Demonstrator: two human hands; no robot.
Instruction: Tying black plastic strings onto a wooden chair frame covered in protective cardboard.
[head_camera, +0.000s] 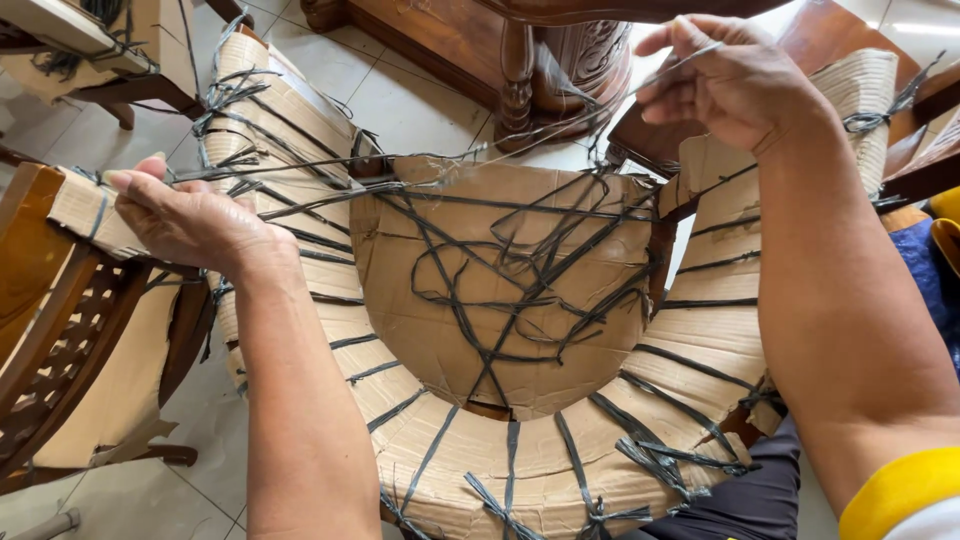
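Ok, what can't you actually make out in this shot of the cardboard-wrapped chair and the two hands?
Head view only:
- The chair under the cardboard wrap: its wood is almost wholly covered.
- Right hand fingertips: curled under, so the grip on the black strap is hidden.
- Left hand palm: faces away; its hold is unclear.
- Chair front: cut off by the bottom edge.

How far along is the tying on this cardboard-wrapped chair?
Done: the curved back and the seat cardboard are already wrapped and crisscrossed with dark strapping. In hand: the left hand and right hand hold a strand stretched between them. Left: that strand is not yet tied off.
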